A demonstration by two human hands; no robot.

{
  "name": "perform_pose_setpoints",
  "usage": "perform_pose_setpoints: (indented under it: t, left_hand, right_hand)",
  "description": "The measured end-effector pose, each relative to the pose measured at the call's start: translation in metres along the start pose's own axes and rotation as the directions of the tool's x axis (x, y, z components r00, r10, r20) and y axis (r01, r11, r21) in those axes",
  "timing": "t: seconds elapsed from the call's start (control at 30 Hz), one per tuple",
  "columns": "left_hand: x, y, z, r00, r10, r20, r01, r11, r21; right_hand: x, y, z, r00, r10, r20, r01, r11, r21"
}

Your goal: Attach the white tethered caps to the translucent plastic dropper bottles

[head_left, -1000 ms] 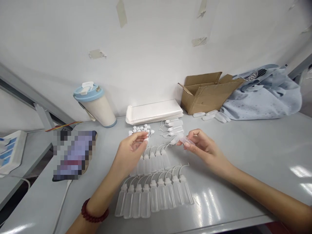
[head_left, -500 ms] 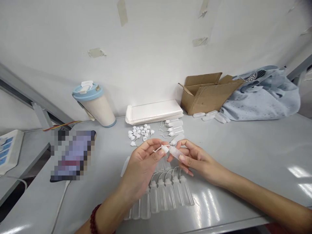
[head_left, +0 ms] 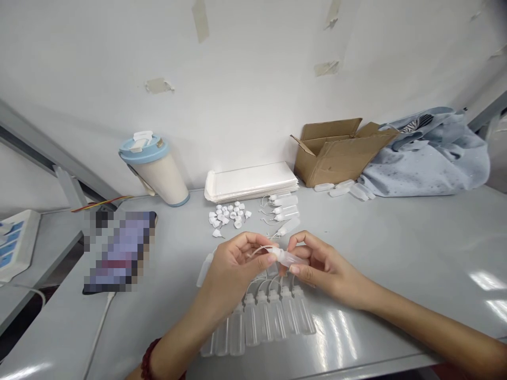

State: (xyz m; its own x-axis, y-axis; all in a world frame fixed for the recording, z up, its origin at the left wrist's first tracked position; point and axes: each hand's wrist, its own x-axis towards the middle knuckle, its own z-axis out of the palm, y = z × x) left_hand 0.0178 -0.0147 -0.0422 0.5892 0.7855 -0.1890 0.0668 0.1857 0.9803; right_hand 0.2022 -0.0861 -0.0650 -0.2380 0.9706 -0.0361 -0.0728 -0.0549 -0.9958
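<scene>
My left hand (head_left: 237, 269) pinches the white cap (head_left: 278, 253), which has a thin curved tube trailing from it. The cap sits at the neck of a small translucent plastic bottle (head_left: 293, 259). Fingers of my right hand (head_left: 328, 269) grip that bottle's body, which lies nearly level. Below my hands, several clear bottles (head_left: 274, 316) with curved tubes lie in a row, partly covered by my left forearm. Loose white caps (head_left: 225, 212) are scattered behind my left hand. Beside them lie several capped bottles (head_left: 285, 211); another one (head_left: 289, 227) is just beyond my fingertips.
A stack of white padded envelopes (head_left: 251, 181) lies against the wall. To its right are an open cardboard box (head_left: 336, 161), some loose bottles (head_left: 341, 188) and a light blue cloth bag (head_left: 428, 163). At left stand a tumbler (head_left: 158, 174) and a cabled phone (head_left: 122, 250).
The cap and the bottle, a little apart before, now meet end to end. Both hands have come slightly lower, and the bottle lies more level.
</scene>
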Motion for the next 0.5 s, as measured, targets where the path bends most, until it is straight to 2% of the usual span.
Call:
perform_pose_setpoints:
  t: [0.27, 0.37, 0.5]
  left_hand:
    - [-0.0025, 0.0042, 0.0033, 1.0, 0.008, -0.005, -0.007, 0.991, 0.133]
    - [-0.003, 0.0043, 0.003, 1.0, -0.016, 0.012, 0.014, 0.987, 0.16]
    - [-0.0026, 0.0051, 0.0019, 0.995, -0.079, 0.066, 0.064, 0.977, 0.204]
  right_hand:
    - [-0.0092, -0.0061, 0.0028, 0.998, -0.042, -0.051, 0.021, 0.934, -0.357]
    - [-0.0091, -0.0075, 0.0014, 0.999, -0.024, -0.034, 0.008, 0.921, -0.39]
    - [-0.0085, -0.0101, 0.0001, 0.999, 0.024, 0.022, -0.015, 0.938, -0.346]
